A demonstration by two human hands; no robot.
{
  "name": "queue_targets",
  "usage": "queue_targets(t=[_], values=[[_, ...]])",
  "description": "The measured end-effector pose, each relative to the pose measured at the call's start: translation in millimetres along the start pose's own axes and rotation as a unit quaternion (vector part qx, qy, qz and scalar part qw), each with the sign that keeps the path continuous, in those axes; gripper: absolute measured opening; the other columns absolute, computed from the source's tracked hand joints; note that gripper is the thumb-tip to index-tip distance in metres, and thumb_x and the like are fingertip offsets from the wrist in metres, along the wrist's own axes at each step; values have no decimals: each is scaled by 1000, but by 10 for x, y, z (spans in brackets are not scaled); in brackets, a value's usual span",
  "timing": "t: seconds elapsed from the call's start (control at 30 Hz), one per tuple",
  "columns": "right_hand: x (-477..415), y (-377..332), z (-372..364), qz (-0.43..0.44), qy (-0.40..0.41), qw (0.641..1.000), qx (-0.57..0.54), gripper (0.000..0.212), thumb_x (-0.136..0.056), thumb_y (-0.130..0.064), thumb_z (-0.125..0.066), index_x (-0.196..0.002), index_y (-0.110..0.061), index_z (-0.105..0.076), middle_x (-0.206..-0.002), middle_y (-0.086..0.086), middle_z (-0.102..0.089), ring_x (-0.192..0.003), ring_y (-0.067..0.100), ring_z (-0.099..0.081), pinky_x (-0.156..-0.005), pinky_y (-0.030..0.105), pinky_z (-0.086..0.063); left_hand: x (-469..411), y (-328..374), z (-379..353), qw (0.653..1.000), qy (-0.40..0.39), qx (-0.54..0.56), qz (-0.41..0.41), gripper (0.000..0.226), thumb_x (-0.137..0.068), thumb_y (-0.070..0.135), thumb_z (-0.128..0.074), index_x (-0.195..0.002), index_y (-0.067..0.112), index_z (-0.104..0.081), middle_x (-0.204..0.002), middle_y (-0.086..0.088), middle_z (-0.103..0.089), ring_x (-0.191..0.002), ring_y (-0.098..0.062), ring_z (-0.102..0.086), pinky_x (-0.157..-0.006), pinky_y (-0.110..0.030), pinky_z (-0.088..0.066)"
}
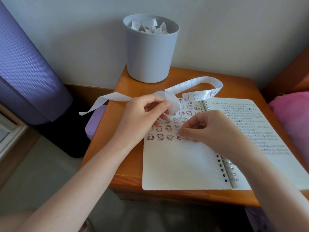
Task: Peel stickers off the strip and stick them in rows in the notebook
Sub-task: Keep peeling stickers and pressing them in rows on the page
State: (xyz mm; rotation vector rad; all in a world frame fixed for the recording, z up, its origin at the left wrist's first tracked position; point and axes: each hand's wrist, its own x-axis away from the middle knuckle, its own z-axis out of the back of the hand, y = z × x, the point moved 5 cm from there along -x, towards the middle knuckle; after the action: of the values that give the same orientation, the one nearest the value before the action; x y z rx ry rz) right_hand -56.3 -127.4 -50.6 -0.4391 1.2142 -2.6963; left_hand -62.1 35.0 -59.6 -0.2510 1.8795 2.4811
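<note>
Head view: left hand (142,114) pinches the long white paper sticker strip (197,82) just above the upper left page of the open white spiral-bound notebook (175,164). The strip's blank tail trails past the notebook's left edge and its unpeeled end loops over the top edge. Right hand (212,129), fingers curled, pinches a small cartoon-animal sticker (180,136) onto the left page at the right end of the lowest row. Likely risks: the sticker lands skewed or off the row line if pressed before alignment; the loose loop sags onto the page and snags if the left hand drops.
</note>
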Motion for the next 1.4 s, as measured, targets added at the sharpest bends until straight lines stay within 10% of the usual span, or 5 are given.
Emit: queue_targets(t=[1.4], values=[[-57,67,-17,52,50,995,75,16,-80,-25,-73,-82,-22,-58,-70,-5,-55,-50,2,-43,-48,9,-37,9,14,2,1000,-4,-12,0,14,-93,20,-58,-89,15,-71,-80,6,-70,-72,1,-65,-54,-8,-46]])
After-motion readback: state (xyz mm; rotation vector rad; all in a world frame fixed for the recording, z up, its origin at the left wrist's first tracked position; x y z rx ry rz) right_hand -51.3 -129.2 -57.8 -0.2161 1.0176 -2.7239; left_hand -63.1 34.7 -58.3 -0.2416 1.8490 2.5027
